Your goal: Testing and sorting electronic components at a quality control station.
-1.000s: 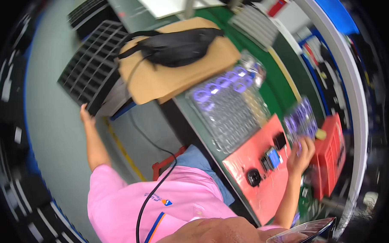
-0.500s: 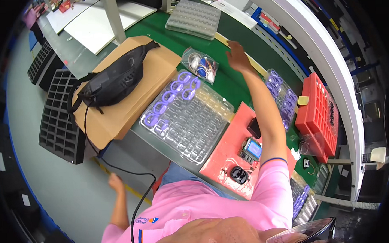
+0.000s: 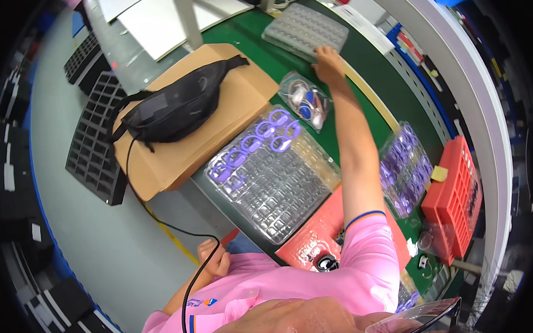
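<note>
My right hand [image 3: 331, 65] reaches to the back of the green bench. Its fingers bend over the near edge of a stacked clear plastic tray [image 3: 304, 31], the thumb lower down. Low at my left side, my left hand [image 3: 214, 259] is curled into a loose fist beside a black cable [image 3: 185, 233], with nothing visible in it. A clear bag [image 3: 305, 100] of wired white and blue parts lies left of my right forearm. Nearer me is a clear compartment tray [image 3: 273, 192] with several purple rings [image 3: 251, 144] along its left and far edges.
A black waist bag [image 3: 179, 102] rests on a cardboard box [image 3: 155, 176] at left, beside a black compartment tray [image 3: 95, 143]. My right arm partly covers a red mat [image 3: 307, 247]. Further right are another tray of purple rings [image 3: 406, 170] and red bins [image 3: 452, 198].
My right hand has moved to the edge of the stacked tray. My left hand has come in closer to my body. The whole view has shifted and turned slightly.
</note>
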`<state>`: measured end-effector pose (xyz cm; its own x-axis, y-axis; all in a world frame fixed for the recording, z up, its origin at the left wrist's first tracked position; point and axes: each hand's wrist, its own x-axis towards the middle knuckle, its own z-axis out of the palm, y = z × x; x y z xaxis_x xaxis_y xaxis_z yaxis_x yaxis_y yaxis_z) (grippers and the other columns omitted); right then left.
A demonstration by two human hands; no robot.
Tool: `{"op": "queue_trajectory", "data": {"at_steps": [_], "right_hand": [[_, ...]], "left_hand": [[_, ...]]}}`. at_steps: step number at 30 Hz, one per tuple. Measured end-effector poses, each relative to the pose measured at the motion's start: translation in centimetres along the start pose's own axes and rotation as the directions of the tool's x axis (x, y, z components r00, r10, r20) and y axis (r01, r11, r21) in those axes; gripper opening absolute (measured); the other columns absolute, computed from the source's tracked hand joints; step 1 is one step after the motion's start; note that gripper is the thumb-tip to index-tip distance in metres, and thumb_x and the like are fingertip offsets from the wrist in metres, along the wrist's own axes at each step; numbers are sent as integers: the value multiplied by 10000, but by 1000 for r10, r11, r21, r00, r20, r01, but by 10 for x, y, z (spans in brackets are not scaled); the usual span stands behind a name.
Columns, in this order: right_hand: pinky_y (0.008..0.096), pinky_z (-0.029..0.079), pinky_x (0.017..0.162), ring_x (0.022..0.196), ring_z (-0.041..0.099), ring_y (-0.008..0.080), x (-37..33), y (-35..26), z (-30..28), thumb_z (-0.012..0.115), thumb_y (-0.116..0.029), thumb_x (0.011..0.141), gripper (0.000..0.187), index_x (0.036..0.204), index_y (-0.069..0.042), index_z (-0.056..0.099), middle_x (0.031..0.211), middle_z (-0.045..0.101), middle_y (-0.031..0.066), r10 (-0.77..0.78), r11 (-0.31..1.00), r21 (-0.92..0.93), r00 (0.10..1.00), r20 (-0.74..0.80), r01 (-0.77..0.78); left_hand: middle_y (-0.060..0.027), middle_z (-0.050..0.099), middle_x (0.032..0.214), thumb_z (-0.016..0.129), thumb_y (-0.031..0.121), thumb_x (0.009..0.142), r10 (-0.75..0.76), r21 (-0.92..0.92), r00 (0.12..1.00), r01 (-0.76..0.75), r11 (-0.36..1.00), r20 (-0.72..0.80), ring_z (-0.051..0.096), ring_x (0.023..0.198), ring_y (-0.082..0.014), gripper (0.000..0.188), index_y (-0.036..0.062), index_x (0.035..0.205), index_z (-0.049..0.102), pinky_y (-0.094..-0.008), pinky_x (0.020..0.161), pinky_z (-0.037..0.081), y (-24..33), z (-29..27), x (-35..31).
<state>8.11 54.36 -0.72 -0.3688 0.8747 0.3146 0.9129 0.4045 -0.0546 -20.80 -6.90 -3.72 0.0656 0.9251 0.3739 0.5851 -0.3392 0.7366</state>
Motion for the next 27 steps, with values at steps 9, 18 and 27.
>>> {"op": "queue_trajectory", "data": {"at_steps": [9,18,27], "right_hand": [[652,485,1115,1253,604,303,-16,13,14,779,-141,882,386,1241,-156,637,1252,608,64,-148,960,-267,962,-230,84],[631,449,1100,1205,556,327,-26,18,-21,797,-374,951,479,1308,-135,584,1250,554,82,-92,916,-399,948,-304,-39],[537,396,991,1118,554,345,-45,31,-90,811,-497,951,490,1192,-108,635,1179,590,106,-179,969,-247,765,-619,27]], "left_hand": [[-113,479,605,635,183,780,143,-93,982,-156,983,-126,409,503,-302,273,41,589,500,-445,521,313,22,0,30],[-129,587,684,570,209,958,133,-220,990,-141,965,-51,534,565,-316,328,28,686,591,-427,553,410,38,5,40],[-142,667,776,503,216,1071,188,-364,975,-217,906,-115,629,609,-297,351,2,827,637,-391,560,486,52,14,57]]}}
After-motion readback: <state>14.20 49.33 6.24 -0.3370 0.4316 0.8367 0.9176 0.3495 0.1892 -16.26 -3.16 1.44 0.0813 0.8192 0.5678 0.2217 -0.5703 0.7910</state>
